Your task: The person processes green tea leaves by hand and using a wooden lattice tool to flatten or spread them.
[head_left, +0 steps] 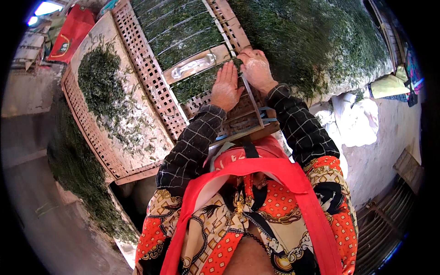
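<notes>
Upper-left glare, black fisheye surround

Left grip (225,88) up at 12, palm down over a holed brown rack (145,62) strewn with green shreds (192,34) — right grip (257,71) just beside it at 1. Red bag (73,34) way out at 10, crumpled white bundle (360,123) at 3.

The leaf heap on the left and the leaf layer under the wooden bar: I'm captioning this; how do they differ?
The leaf heap thins into scattered bits; the leaf layer spreads more evenly. The leaf heap lies uncovered on a pale board; a wooden bar crosses the leaf layer. The left hand is at the leaf layer's near end; the leaf heap lies apart. Both are dark green.
</notes>
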The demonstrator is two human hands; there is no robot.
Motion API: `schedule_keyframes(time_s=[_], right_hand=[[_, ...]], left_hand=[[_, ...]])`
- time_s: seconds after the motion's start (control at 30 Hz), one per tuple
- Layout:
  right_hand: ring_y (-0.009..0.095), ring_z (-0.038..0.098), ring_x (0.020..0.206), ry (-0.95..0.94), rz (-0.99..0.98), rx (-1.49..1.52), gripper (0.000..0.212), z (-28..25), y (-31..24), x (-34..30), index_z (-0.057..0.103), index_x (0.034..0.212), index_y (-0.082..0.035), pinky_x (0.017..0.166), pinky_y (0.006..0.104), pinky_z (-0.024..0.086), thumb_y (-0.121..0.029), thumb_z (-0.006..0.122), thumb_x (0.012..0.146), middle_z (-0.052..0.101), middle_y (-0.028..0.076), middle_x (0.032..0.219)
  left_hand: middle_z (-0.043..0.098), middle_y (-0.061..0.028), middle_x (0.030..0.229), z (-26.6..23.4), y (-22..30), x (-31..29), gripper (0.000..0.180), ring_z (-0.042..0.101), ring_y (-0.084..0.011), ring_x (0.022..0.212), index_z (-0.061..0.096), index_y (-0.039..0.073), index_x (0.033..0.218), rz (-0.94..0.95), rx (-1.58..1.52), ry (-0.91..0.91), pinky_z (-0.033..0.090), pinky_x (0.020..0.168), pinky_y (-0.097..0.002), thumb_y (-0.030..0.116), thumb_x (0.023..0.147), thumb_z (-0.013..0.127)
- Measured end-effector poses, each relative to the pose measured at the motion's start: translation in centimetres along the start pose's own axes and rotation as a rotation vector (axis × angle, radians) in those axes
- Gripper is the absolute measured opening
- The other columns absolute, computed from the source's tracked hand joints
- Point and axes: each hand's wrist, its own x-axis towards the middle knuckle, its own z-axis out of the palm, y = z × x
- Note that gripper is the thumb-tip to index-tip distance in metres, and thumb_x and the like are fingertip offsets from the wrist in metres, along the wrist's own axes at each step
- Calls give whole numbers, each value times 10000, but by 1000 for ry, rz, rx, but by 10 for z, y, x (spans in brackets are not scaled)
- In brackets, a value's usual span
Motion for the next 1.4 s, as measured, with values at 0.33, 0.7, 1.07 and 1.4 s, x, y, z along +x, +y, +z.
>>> schedule_keyframes(time_s=[0.33, 0.7, 1.07, 1.4], right_hand=[[245, 666, 780, -23, -233, 116, 152, 16, -100, 12, 629, 922, -6, 728, 367, 549, -82, 589, 796, 658, 148, 911], [303, 615, 823, 32, 96, 235, 113, 23, -40, 3, 627, 882, -84, 744, 392, 507, -160, 646, 800, 581, 110, 897], [279, 629, 896, 175, 35, 302, 249, -19, -58, 32, 635, 1094, -62, 788, 364, 522, -71, 582, 851, 601, 109, 1056], [209, 559, 878, 69, -234, 206, 256, 54, -92, 60, 669, 1086, -149, 834, 392, 397, -254, 660, 853, 604, 44, 937]], left_hand=[[520, -212, 1269, 22, -11, -10, 406, 424, -368, 1256, 593, 7, 1160, 21, -156, 122, 332, 1060, -467, 234, 823, 599], [615, -191, 1047, -31, -6, -7, 289, 555, -378, 1018, 612, -17, 1068, 165, -190, -42, 463, 830, -489, 129, 819, 605], [318, -154, 1498, -35, -28, -42, 548, 280, -318, 1398, 489, 49, 1340, -72, -167, -85, 227, 1135, -460, 113, 822, 657], [584, -190, 1183, -101, -63, -75, 278, 566, -332, 1067, 561, 21, 1209, -353, -278, 587, 441, 921, -432, 140, 961, 518]])
